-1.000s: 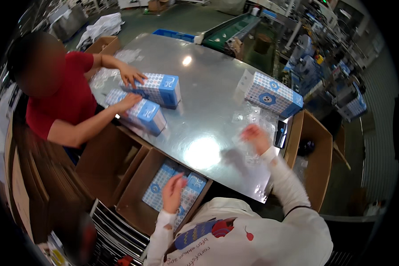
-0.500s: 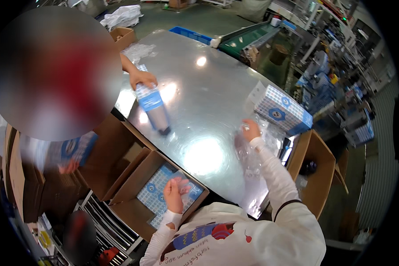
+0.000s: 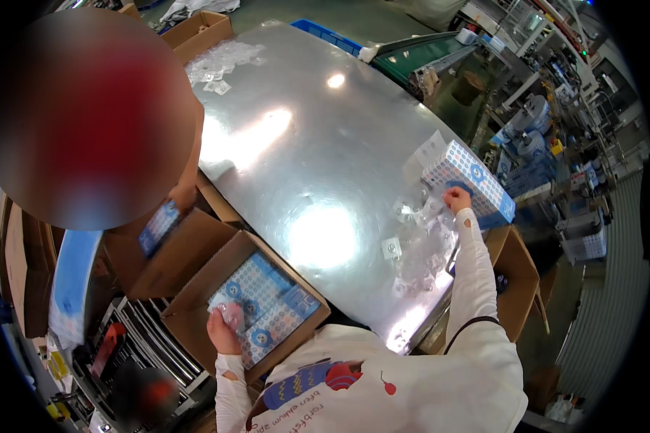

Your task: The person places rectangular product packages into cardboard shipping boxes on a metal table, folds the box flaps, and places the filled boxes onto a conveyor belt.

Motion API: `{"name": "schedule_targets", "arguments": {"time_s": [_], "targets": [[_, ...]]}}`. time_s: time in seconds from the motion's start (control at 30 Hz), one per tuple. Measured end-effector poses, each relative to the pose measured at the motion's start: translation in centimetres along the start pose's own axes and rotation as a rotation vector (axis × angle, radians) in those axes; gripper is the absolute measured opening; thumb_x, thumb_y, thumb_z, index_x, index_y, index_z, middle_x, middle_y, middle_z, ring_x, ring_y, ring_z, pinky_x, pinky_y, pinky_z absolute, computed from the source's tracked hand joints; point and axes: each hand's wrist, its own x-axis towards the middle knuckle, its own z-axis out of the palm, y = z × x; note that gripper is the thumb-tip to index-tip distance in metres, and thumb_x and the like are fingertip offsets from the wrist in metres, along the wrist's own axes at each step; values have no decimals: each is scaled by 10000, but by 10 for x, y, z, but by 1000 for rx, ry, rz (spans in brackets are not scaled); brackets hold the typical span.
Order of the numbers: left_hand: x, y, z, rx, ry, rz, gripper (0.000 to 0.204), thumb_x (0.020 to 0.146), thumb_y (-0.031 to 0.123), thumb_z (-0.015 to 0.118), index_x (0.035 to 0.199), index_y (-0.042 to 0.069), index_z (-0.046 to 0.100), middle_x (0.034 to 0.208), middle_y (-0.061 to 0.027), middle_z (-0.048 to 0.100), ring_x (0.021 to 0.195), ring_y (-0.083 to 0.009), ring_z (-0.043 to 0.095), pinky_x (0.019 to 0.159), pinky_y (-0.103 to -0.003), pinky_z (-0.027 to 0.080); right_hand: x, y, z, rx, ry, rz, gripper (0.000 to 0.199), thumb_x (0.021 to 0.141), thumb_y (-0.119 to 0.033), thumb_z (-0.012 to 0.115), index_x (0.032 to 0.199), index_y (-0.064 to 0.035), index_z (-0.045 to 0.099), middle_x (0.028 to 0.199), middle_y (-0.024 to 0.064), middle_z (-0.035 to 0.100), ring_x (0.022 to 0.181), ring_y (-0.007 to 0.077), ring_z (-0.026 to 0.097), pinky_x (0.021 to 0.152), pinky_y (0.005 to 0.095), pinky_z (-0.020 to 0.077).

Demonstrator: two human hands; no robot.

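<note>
pinching a small clear packet, left hand [image 3: 226, 325] hovers over carton [image 3: 195, 317] of patterned boxes [image 3: 267, 303]; right hand's [image 3: 456, 200] grip unclear.

The tabletop [image 3: 303, 144] is smooth sheet metal, glossy enough to throw back bright glare from the lights. The open carton [image 3: 195, 317] is matt brown cardboard, and the blue-and-white boxes [image 3: 267, 303] packed in it, like the box [image 3: 473, 180] on the metal, are printed card with a slight sheen. Small clear plastic packets [image 3: 419, 216] lie crinkled and shiny beside a white cloth sleeve [image 3: 473, 267].
</note>
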Motion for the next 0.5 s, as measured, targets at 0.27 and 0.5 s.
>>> {"name": "schedule_targets", "arguments": {"time_s": [0.27, 0.5], "targets": [[40, -11, -43, -133, -138, -182, 333, 981, 128, 522, 1289, 4, 556, 1195, -166, 638, 1097, -256, 628, 923, -372, 526, -187, -190, 91, 694, -504, -63, 257, 878, -48, 631, 1133, -80, 618, 951, 6, 643, 869, 124, 627, 698, 265, 475], [17, -5, -7, -100, -290, -93, 442, 1001, 201, 535, 1386, 31, 402, 1302, -214, 567, 1123, -319, 613, 948, -411, 515, -352, -250, 289, 341, -904, -407, 445, 923, -104, 645, 1344, -12, 533, 1029, 92, 678, 889, 186, 665, 794, 312, 537]]}}
